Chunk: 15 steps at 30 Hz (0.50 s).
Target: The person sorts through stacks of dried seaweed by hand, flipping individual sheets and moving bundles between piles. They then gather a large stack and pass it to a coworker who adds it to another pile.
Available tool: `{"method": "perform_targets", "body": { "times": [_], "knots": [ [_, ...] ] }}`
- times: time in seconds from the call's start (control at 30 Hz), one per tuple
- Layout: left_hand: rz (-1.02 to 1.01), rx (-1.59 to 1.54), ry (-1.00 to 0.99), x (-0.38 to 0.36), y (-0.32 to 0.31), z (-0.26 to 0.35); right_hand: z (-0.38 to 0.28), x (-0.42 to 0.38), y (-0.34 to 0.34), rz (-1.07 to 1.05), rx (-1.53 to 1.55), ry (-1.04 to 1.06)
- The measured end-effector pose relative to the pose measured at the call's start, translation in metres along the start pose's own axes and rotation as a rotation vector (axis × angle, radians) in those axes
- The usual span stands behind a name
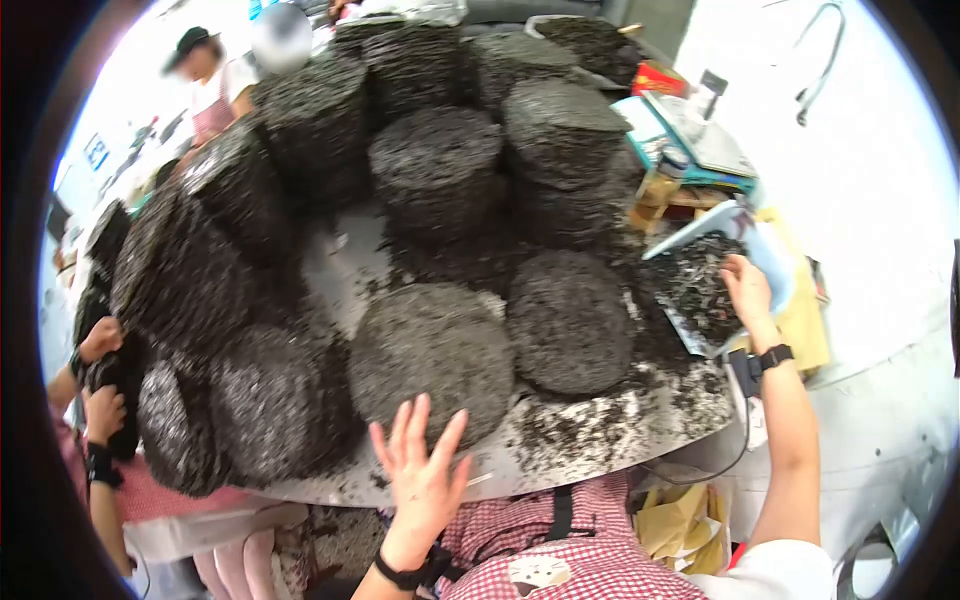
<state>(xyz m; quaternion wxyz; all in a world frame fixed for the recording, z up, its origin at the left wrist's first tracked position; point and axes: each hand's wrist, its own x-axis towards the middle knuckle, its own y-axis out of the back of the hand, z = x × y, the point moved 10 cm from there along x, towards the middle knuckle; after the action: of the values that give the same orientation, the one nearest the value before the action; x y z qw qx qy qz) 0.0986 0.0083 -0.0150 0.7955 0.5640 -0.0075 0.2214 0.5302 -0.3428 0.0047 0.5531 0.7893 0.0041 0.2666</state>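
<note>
My left hand (425,470) lies with its fingers spread on the near edge of a round, dark greenish sheet (430,350) at the front of the metal table. To its right is another round dark stack (570,322). Over at the right, my right hand (748,288) is at a light blue tray (775,262) that holds dark shredded bits (700,285). Its fingers are bent together at the edge of the bits, and what they hold, if anything, is too small to make out.
Tall stacks of round dark sheets (435,165) stand across the back and left. A bottle (655,192) and a scale (705,140) stand at the right rear. A co-worker's hands (103,375) touch sheets at the far left; another person (212,85) is behind.
</note>
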Motion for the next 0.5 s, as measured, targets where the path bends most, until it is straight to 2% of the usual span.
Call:
{"method": "perform_targets", "body": {
  "times": [0.07,0.13,0.17,0.2,0.27,0.4,0.5],
  "knots": [
    [-0.003,-0.004,0.028,0.0,0.002,0.002,-0.021,-0.004,0.011,-0.125,0.011,-0.104],
    [0.016,0.028,0.009,0.0,0.004,0.002,-0.05,-0.013,0.006,-0.175,0.06,-0.008],
    [0.006,-0.001,0.011,0.003,0.009,0.0,-0.079,-0.021,0.01,-0.094,0.182,0.075],
    [-0.002,-0.027,0.017,0.009,0.015,-0.002,-0.112,-0.031,0.012,-0.134,0.267,0.091],
    [0.006,-0.015,0.002,0.015,0.024,-0.002,-0.18,-0.056,0.008,-0.189,0.329,0.287],
    [-0.002,-0.024,-0.007,0.016,0.025,-0.006,-0.332,-0.138,0.026,-0.3,0.495,0.88],
    [0.058,-0.064,0.007,0.007,0.024,-0.007,-0.391,-0.179,0.026,-0.318,0.53,1.035]
  ]
}}
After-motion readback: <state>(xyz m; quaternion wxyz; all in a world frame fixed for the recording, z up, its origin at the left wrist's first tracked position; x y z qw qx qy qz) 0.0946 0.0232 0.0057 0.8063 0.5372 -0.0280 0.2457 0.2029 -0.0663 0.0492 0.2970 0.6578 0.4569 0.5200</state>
